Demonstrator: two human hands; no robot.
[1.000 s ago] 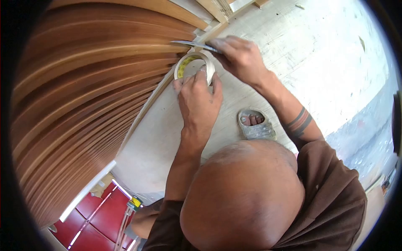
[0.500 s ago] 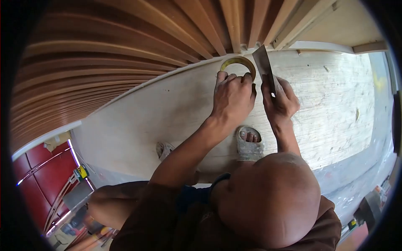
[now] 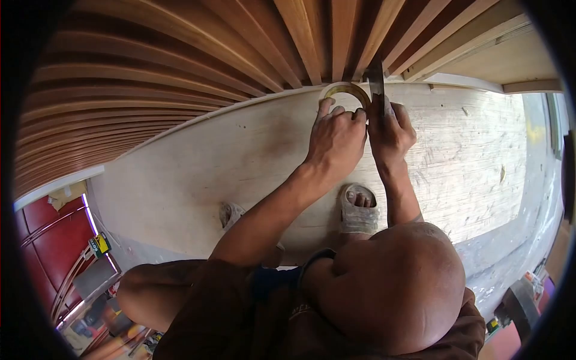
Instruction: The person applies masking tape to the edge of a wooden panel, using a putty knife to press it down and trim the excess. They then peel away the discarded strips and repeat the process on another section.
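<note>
The left hand (image 3: 336,139) is closed over a tape roll (image 3: 344,91), fingers curled on its near rim. The roll rests against the far edge of the plywood sheet (image 3: 240,162), just below the wood slats (image 3: 252,48). The right hand (image 3: 390,133) is closed around a blade (image 3: 375,78), which points away from the person and stands touching the right side of the roll. A sandalled foot (image 3: 357,210) rests on the sheet, near the hands.

- Bright, even daylight fills your view, strongest on the pale board (image 3: 468,150) at right.
- Fisheye bends the slats (image 3: 150,90); a black vignette rings your frame.
- Lower corners blur.
</note>
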